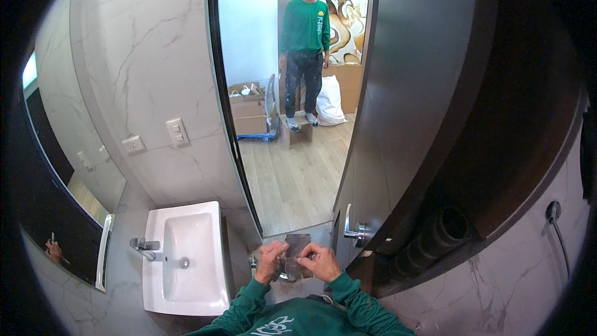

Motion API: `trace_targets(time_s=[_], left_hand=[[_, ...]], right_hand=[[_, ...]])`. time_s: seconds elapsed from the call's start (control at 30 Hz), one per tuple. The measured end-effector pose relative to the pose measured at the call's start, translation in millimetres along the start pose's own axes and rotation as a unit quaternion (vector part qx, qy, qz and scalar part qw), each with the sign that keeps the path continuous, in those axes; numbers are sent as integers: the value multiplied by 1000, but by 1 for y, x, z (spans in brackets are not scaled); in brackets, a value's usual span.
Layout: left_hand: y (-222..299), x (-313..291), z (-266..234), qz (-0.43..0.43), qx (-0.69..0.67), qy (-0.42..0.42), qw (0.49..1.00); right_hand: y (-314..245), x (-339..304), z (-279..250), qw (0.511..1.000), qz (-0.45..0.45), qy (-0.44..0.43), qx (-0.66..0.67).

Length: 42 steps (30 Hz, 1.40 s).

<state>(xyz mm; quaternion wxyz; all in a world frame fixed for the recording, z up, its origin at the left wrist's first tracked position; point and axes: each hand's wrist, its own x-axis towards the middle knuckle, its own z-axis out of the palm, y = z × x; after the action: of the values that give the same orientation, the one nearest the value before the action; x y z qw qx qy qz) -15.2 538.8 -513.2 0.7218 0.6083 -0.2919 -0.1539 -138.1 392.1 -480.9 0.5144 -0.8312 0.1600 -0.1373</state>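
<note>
"Marbled wall (137,43), upper left — grey veins all over it."
"And a white basin (186,306), lower left."
"What's beyond the dark door (410,106), right of centre?"
"Pale plank floor (273,180) at centre — and a brown-swirled panel (348,25) near the top, brightly lit."

The left forearm (246,302) and right forearm (359,302) are slanting inward ahead of the torso (317,320). Before it, the left hand (270,261) and right hand (321,263) are facing each other, fingers curving.
</note>
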Motion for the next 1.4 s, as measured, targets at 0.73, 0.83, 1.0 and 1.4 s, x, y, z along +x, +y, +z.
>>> trace_targets(time_s=[0.73,0.83,1.0,1.4], left_hand=[[35,10,4,-273,-365,25,890],[39,11,10,-266,-385,19,883],[44,9,8,-259,-378,18,888],[45,10,4,-248,-336,-14,909]], right_hand=[[14,7,5,918,32,-93,385],[12,2,11,875,87,-140,456],[16,1,11,887,70,-165,426],[27,6,19,865,109,-209,443]])
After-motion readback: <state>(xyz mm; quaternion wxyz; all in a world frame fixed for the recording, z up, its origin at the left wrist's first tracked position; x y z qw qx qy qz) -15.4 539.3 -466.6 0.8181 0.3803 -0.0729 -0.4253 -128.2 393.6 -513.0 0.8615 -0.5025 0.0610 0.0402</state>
